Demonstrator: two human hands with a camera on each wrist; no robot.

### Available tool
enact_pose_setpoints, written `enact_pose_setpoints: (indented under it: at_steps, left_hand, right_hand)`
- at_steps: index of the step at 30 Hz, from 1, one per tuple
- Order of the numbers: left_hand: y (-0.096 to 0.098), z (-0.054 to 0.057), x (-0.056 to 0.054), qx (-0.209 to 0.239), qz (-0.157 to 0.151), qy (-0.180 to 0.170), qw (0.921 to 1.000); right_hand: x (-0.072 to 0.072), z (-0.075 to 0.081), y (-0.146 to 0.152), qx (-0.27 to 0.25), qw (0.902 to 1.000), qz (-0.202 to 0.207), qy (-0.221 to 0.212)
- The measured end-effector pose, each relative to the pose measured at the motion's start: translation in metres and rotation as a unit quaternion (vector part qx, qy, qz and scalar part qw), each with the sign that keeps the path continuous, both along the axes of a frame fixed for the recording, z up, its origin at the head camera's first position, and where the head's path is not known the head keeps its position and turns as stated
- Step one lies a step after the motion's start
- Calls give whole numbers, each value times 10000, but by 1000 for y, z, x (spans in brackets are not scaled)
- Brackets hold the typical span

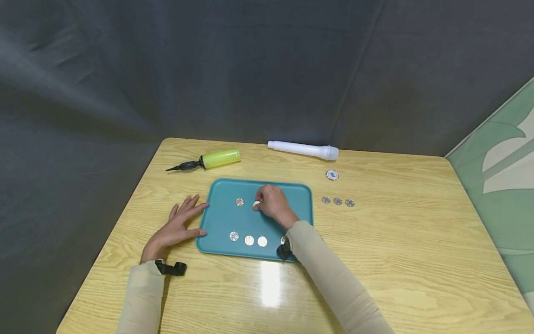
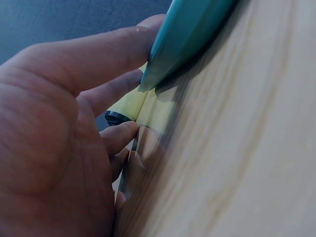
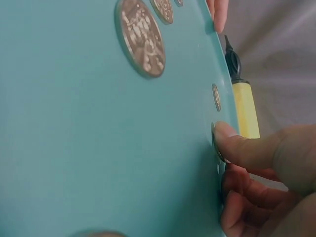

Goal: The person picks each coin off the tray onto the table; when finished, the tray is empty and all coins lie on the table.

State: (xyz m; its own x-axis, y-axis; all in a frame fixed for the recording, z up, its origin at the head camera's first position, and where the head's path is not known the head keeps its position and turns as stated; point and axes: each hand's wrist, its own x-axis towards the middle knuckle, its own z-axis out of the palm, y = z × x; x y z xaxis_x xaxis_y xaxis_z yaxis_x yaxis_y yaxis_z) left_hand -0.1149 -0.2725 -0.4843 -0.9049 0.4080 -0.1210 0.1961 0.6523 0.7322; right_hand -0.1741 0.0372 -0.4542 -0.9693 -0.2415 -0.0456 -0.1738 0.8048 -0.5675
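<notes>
My right hand (image 1: 273, 203) is over the far middle of a teal tray (image 1: 225, 218), its thumb and fingers pinching a silver coin (image 3: 217, 143) close to the tray floor. Left of it lies another coin (image 1: 239, 202). A near row on the tray holds several coins (image 1: 249, 240); the rightmost (image 1: 283, 240) is partly hidden by the black wrist strap. My left hand (image 1: 177, 227) is spread at the tray's left side, with thumb and index fingertips on the rim. Its other fingers extend past the tray's edge, over the table.
Three coins (image 1: 337, 201) lie in a row right of the tray, below a red-and-white poker chip (image 1: 332, 175). At the back are a yellow hand pump (image 1: 221, 158) and a white toy microphone (image 1: 302, 149). A dark curtain (image 1: 267, 69) hangs behind the wooden table (image 1: 417, 232).
</notes>
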Motion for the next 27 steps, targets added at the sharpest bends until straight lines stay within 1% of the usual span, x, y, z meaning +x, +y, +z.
enact_pose_setpoints:
  at_steps: [8,15,17,19,21,24,27]
  left_hand:
    - [0,0,0,-11,-10,-17,10000]
    - [0,1,0,7,-35,-1,10000]
    - [0,1,0,25,-30,2,10000]
    - [0,1,0,41,-14,4,10000]
    - [0,0,0,55,2,19,10000]
    - [0,0,0,36,9,21,10000]
    - [0,0,0,1,-9,7,10000]
  right_hand:
    - [-1,-1,2,-46,10000,-2,-69]
    - [-1,0,9,-211,9996,134,127]
    - [-2,1,11,-326,9992,171,122]
    - [-2,1,13,-521,9984,206,-18]
    - [-2,2,15,-777,9963,211,-297]
    - [-2,2,19,-1093,9915,175,-688]
    - [-2,3,23,-1343,9860,140,-974]
